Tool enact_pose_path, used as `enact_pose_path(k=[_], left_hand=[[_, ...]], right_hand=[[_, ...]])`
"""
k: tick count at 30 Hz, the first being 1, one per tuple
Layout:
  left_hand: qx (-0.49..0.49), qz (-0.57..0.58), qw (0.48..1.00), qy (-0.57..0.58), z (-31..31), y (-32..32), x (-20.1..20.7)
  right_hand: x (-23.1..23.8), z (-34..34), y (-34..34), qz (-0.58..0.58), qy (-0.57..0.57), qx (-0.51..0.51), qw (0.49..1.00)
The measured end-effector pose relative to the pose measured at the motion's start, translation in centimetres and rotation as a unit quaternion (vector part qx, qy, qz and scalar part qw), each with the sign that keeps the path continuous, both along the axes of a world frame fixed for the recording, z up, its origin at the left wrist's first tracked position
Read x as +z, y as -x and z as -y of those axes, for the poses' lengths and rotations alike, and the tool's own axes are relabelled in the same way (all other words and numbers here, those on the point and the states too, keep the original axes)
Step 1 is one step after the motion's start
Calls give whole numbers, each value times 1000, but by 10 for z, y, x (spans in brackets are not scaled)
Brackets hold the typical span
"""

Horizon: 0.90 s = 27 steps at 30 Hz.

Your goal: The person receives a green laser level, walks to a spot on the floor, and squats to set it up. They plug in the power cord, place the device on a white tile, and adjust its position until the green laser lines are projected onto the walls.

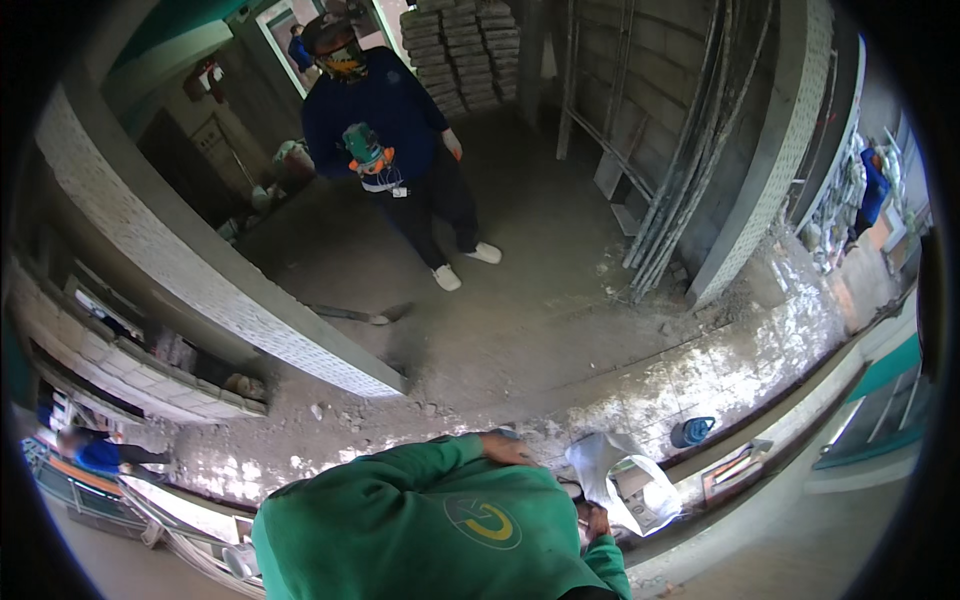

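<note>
My left hand (509, 450) extends from a green sleeve across the front of my body, its fingers stretched toward the right. A small grey thing (505, 433) shows at its far edge, too little of it to name. Lower and to the right, my right hand (597, 520) is closed at the rim of a white plastic bag (600, 465). The bag hangs open, with a brownish-grey thing (630, 484) partly visible through its mouth. What lies between my two hands is mostly hidden by the green sweatshirt.
A blue coil or roll (692, 431) lies right of the bag, near a low ledge with tools (735, 470). Ahead stands a person in dark clothes (400, 140). A shovel (350, 314), a pillar (230, 270), leaning metal poles (690, 160) and stacked sacks (460, 55) surround the floor.
</note>
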<state>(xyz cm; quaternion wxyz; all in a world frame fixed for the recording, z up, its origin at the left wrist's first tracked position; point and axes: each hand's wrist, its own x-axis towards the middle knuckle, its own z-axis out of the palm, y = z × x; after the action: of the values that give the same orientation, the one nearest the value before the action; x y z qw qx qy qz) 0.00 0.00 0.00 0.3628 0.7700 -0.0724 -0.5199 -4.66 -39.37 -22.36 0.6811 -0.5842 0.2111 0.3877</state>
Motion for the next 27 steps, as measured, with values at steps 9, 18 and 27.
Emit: enact_pose_path(k=[9,18,27], left_hand=[[42,190,723,662,34,-66,307],[-4,402,453,796,-55,-56,398],[31,413,452,790,-122,-48,399]], right_hand=[[58,-20,-5,19,128,70,989],[122,-75,39,-14,207,37,977],[131,-133,-25,44,245,111,962]])
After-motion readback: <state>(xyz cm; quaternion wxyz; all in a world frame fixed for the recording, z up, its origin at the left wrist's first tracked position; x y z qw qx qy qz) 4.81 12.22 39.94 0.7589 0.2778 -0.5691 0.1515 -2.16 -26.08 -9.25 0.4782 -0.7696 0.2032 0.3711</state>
